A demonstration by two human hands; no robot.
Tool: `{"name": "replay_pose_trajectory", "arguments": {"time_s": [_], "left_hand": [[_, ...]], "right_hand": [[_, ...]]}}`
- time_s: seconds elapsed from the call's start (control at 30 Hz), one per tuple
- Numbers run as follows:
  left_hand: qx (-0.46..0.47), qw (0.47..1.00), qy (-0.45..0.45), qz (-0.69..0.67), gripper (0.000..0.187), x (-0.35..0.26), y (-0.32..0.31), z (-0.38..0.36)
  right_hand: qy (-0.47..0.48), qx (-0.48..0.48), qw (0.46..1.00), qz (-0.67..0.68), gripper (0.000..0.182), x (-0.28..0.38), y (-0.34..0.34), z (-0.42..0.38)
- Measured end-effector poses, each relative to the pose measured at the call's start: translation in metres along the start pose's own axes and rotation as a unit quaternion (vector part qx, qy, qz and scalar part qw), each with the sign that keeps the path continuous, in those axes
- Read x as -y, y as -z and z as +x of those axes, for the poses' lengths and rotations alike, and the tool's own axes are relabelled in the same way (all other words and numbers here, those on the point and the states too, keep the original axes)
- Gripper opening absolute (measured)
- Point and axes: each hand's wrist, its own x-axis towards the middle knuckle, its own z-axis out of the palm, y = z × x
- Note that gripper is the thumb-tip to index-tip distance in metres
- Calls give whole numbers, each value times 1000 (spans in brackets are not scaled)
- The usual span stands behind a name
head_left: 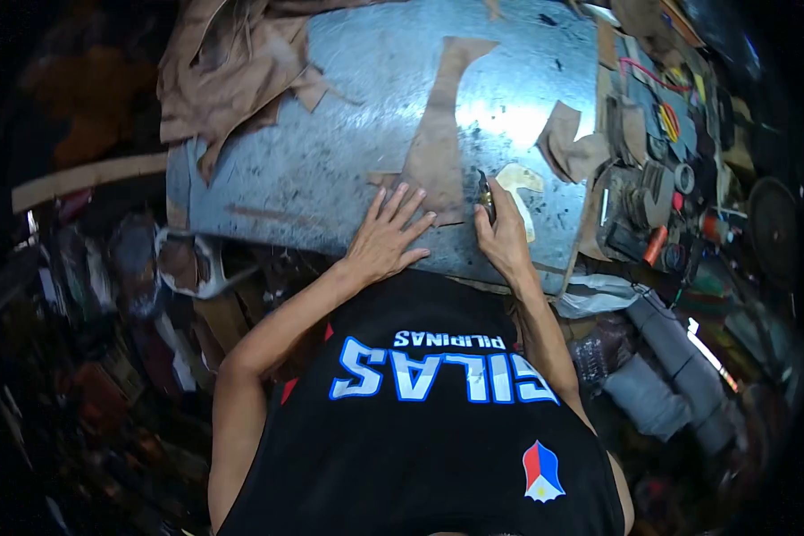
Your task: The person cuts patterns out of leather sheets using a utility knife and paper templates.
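A long piece of brown leather (435,125) lies on the metal-topped table, wide at my end and narrow toward the far end. My left hand (389,234) rests flat with fingers spread, its fingertips on the lower left part of this leather. In my right hand (506,230) is a utility knife (485,196) with a dark, gold-marked handle, its tip pointing away from me. The knife is just right of the leather, apart from it. Beside that hand lies a pale, curved template (520,189), partly hidden by my fingers.
Crumpled leather (241,80) covers the table's far left corner. Curved leather scraps (570,147) lie toward the right of the metal tabletop (348,134). Tape rolls (657,192), an orange-handled tool (656,245) and other items crowd the right side. Rolled material (679,357) stands below right.
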Motion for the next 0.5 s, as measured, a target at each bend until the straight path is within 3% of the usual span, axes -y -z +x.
{"name": "replay_pose_trajectory", "arguments": {"time_s": [0.17, 0.27, 0.5], "left_hand": [[-33, 999, 19, -20, 53, -6, 4, -17], [-121, 988, 11, -91, 39, 7, 7, -11], [-256, 965, 55, -14, 32, 82, 42, 124]], "right_hand": [[90, 25, 995, -43, 42, 17, -9, 18], [138, 13, 986, -89, 40, 15, -11, 45], [178, -22, 974, -136, 28, 13, -20, 125]]}}
